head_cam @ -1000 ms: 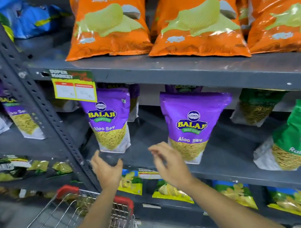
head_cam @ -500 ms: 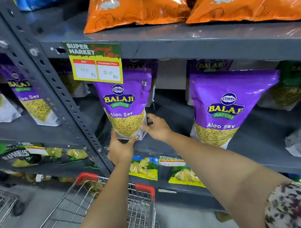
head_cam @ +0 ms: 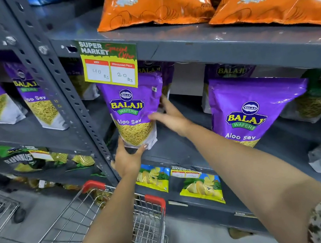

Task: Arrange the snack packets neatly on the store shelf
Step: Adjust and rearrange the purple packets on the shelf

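Left hand (head_cam: 127, 159) cupping base, right hand (head_cam: 170, 117) gripping side of purple Aloo Sev packet (head_cam: 134, 112); risk: slippery, top-heavy pouch tipping forward off shelf (head_cam: 179, 147) on release.

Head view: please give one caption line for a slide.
Left hand and right hand grip a purple Aloo Sev packet on the grey metal shelf.
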Demonstrator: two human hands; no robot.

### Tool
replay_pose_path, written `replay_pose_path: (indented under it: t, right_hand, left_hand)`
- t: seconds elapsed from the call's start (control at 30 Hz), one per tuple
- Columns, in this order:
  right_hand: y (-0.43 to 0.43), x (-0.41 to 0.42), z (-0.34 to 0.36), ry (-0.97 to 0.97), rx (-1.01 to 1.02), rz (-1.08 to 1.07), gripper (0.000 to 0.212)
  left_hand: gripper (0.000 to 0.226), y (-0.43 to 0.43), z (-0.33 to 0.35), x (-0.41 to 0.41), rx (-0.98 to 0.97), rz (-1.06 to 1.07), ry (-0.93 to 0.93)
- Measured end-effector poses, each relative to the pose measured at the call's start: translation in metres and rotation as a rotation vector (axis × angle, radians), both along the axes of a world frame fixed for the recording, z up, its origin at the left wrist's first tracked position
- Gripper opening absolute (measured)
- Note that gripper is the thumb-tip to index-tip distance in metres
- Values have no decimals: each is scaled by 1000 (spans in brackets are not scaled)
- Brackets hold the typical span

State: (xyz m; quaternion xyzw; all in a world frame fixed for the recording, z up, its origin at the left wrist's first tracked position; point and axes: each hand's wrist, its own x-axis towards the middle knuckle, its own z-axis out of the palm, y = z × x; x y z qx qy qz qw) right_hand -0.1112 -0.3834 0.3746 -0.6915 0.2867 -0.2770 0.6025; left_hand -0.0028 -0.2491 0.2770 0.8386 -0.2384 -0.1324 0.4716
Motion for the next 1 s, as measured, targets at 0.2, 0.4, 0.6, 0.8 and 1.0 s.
replay_pose_path:
  t: [0.2,0.4,0.6,0.8,1.0]
  right_hand:
    - [6,13,63,-134,-24,-57,9]
    - [6,12,76,-73,-42,-37,23]
    - [4,7,73,-99,-18,-45,12]
    - [4,1,72,-81,-44,-60,19]
    - [39,-74,42,-26,-280,-166,49]
  left_hand:
    - [91,-2,-5,1,10,-2,-3]
    - [93,-4,-13,-2,-22,15,6]
    - [95,-2,-8,6,63,-43,-61]
    - [93,-2,-4,1,64,-65,-15]
    - [101,3,-6,-17,19,-1,5]
